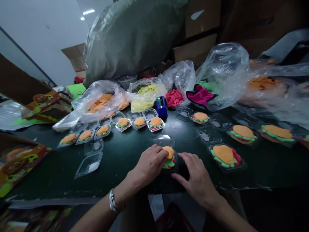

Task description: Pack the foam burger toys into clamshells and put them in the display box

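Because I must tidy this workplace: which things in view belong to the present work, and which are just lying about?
Seem to belong:
burger at the left fingers
clear boxes
orange pieces
yellow pieces
red pieces

Seem just lying about:
pink cloth
cardboard boxes
big grey sack

The left hand (152, 161) and right hand (196, 174) are bare, with slender fingers, and the forearms are bare too, as far as the frame's lower edge. Round the left wrist goes a bracelet (113, 201), silver-coloured and shiny, a fairly broad band with an uneven surface that catches pale highlights; its finer pattern and any clasp are too small to make out. The right wrist is bare.
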Motion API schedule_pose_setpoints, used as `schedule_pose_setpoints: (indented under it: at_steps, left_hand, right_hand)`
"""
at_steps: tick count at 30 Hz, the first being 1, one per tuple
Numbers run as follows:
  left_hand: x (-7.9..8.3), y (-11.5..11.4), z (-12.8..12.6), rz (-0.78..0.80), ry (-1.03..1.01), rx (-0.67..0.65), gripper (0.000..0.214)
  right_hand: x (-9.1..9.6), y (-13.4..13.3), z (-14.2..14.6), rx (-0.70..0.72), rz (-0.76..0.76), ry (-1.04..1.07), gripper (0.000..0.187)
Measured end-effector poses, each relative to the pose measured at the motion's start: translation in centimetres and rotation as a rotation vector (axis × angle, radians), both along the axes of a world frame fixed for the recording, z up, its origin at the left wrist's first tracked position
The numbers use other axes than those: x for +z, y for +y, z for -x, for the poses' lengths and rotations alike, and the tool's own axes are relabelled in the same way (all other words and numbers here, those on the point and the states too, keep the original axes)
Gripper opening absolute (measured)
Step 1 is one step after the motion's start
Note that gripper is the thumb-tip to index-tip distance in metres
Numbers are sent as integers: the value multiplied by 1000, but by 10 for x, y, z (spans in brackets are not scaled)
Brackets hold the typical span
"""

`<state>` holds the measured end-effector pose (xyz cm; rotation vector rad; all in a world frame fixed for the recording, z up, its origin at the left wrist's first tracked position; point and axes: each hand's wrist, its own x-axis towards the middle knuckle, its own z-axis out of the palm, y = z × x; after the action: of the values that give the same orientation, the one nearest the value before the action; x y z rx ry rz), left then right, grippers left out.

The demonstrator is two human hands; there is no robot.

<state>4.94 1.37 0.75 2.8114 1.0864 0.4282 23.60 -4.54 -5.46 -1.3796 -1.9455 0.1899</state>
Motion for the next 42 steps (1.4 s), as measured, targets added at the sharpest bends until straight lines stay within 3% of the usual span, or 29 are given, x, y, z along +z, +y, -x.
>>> schedule_pose_setpoints:
  at_steps: [5,11,19,21,23,26,29,31,33,36,39,42]
  left_hand:
    - [1,-1,8,-105,103,-61,11]
    - [3,-9,15,-9,77,-38,17]
    - [-23,-16,8,-88,-119,60,19]
    - [-17,-19,14,-64,-201,43,16]
    - [-3,-14,24,-39,-359,107,16]
    - [25,16,38,124,-517,255,31]
    - [42,57,38,552,-426,98,58]
    - [44,74,31,781,-381,10,50]
    - [40,76,24,873,-381,-19,42]
    - [26,55,20,800,-393,-55,40]
    - [9,30,23,591,-381,-88,36]
    - [-5,20,25,414,-364,-140,32]
  right_hand:
    - [0,3,3,-25,16,-51,44]
    - [-1,1,2,5,15,-53,42]
    - [1,5,7,9,-89,-122,29]
    - [1,5,4,19,-74,-138,30]
    - [1,5,0,18,-58,-122,32]
    - [1,9,-4,-17,-22,-42,43]
    - [1,19,-2,-64,25,56,68]
    - [2,26,0,-80,60,84,84]
    - [3,31,1,-69,88,79,92]
    - [2,33,-2,-12,85,50,85]
    - [1,33,-10,36,87,27,71]
    - [5,33,-14,75,138,60,66]
